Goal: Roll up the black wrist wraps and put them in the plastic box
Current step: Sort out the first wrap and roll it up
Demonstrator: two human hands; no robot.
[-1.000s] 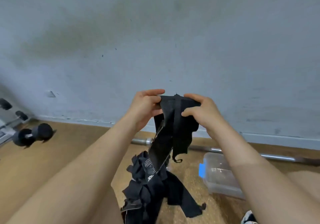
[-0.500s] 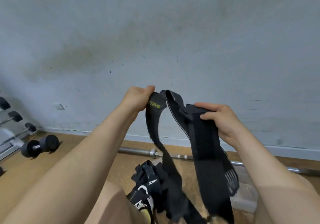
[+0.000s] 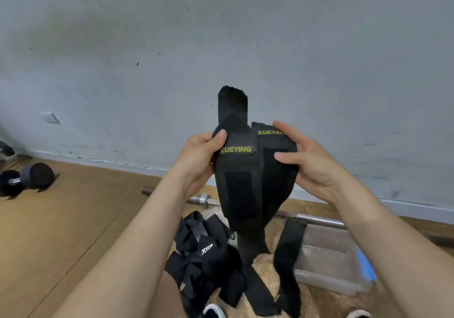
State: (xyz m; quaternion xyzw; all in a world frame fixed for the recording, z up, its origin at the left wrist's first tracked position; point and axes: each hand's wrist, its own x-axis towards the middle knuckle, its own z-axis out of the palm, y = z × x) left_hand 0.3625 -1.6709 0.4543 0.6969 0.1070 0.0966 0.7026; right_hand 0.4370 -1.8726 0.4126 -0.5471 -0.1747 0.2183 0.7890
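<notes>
Two black wrist wraps [image 3: 242, 180] with yellow XUEYING labels hang side by side in front of me, held up at chest height. My left hand [image 3: 196, 160] pinches the left wrap at its label, one end sticking up above the thumb. My right hand [image 3: 304, 160] grips the right wrap [image 3: 277, 170] from the side. Their tails hang down to the floor. A pile of more black wraps [image 3: 204, 258] lies on the floor below. The clear plastic box [image 3: 329, 258] with a blue clip sits on the floor at lower right.
A steel barbell [image 3: 317, 219] lies along the base of the grey wall. A black dumbbell [image 3: 27, 179] rests on the wooden floor at far left. Shoe tips show at the bottom edge.
The wraps were spread apart between my hands; now both hands have drawn together and hold the two wraps side by side, labels facing me. The view has tilted down a little.
</notes>
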